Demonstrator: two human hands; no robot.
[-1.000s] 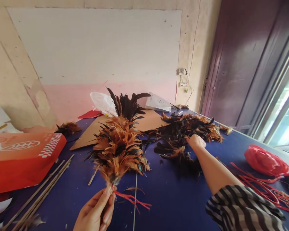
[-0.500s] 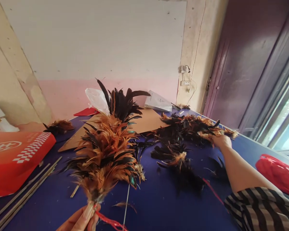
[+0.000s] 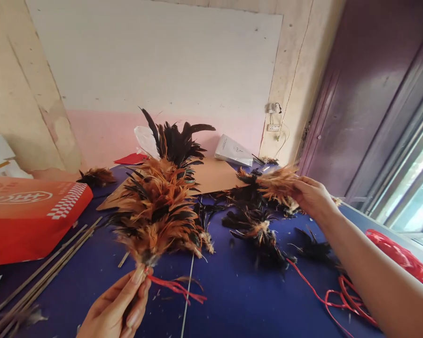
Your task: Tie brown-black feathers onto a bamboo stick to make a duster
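Note:
My left hand (image 3: 121,300) is closed around the base of a feather duster (image 3: 158,206), which stands up in front of me. Its feathers are brown and orange with black ones mixed in, and long black plumes rise at the top. Red string (image 3: 178,286) trails from the binding beside my thumb. My right hand (image 3: 312,195) pinches a bunch of brown feathers (image 3: 278,180) by its end, raised just above a feather pile (image 3: 246,197). Nearer to me lie loose black feathers (image 3: 257,234) with a pale root end.
On the blue table (image 3: 225,300), thin sticks (image 3: 56,267) lie at left beside a red bag (image 3: 24,234). Brown cardboard (image 3: 215,176) lies behind the duster. At right are a red string coil (image 3: 398,256) and black feathers (image 3: 312,246). A white box (image 3: 232,150) stands near the wall.
My right hand has risen from the feather pile and moved slightly left, now with a brown feather bunch in its fingers. The left hand still grips the duster; the view has shifted a little.

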